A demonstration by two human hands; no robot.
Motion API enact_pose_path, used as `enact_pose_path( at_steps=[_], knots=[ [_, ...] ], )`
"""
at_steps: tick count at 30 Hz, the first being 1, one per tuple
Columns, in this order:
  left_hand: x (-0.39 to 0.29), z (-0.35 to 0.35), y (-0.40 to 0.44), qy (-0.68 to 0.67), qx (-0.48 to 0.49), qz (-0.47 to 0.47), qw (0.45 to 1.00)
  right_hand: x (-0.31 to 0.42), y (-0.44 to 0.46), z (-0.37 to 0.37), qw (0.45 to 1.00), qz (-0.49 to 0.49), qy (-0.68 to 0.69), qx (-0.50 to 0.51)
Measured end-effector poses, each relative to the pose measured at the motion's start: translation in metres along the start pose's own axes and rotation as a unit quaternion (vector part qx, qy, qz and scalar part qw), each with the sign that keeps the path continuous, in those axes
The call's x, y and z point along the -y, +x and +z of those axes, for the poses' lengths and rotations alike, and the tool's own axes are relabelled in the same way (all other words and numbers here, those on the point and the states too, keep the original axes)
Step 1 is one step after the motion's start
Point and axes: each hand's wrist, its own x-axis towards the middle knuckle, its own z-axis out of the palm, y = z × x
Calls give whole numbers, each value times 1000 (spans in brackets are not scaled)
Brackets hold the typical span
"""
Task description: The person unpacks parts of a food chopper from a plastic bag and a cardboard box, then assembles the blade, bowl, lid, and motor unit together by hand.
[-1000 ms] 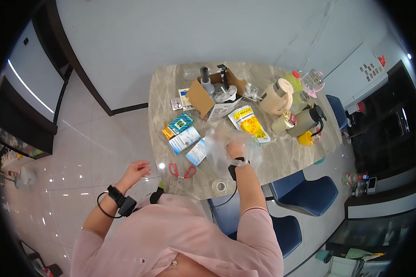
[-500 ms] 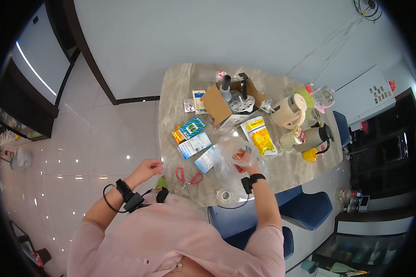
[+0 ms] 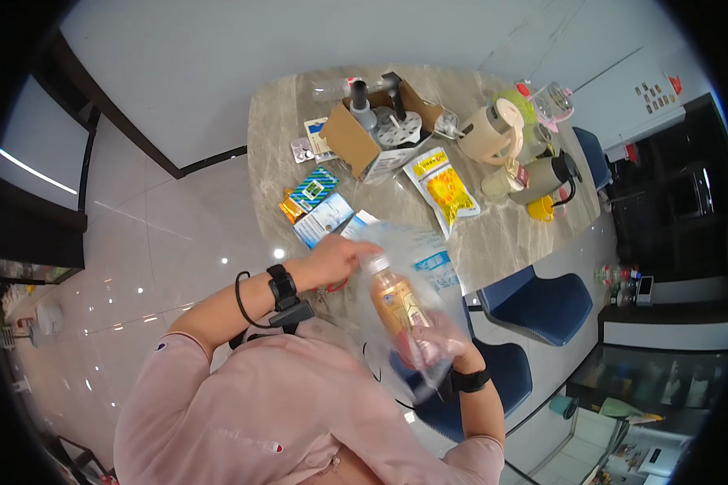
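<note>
A drink bottle with a white cap and an orange-yellow label is tilted in front of my chest, partly behind clear film. My right hand is wrapped round its lower part. A transparent plastic bag with blue print hangs round the bottle and over the table edge. My left hand is at the bottle's cap end, fingers closed on the bag's film; their exact grip is blurred. Partly hidden under my left hand are the red-handled scissors.
On the marbled table stand an open cardboard box with appliance parts, a yellow pouch, a cream kettle, a grey jug and a yellow cup. Small boxes lie at left. Blue chairs stand at the near side.
My right hand has lifted the bottle, in the bag, off the table toward my chest. My left hand has moved right from the table's left edge to the bottle's cap end.
</note>
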Motion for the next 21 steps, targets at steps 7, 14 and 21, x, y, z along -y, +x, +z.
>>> enact_pose_path(
  at_steps=[7,14,21],
  knots=[
    [130,-75,-43,-502,-240,-224,800,-37,-38,-2,999,-21,26,9],
    [197,-96,-152,-401,-167,-108,894,-30,-10,-14,954,-247,139,-98],
    [92,-105,-152,-451,-275,-86,845,-80,120,-47,907,-316,102,-261]
  ],
)
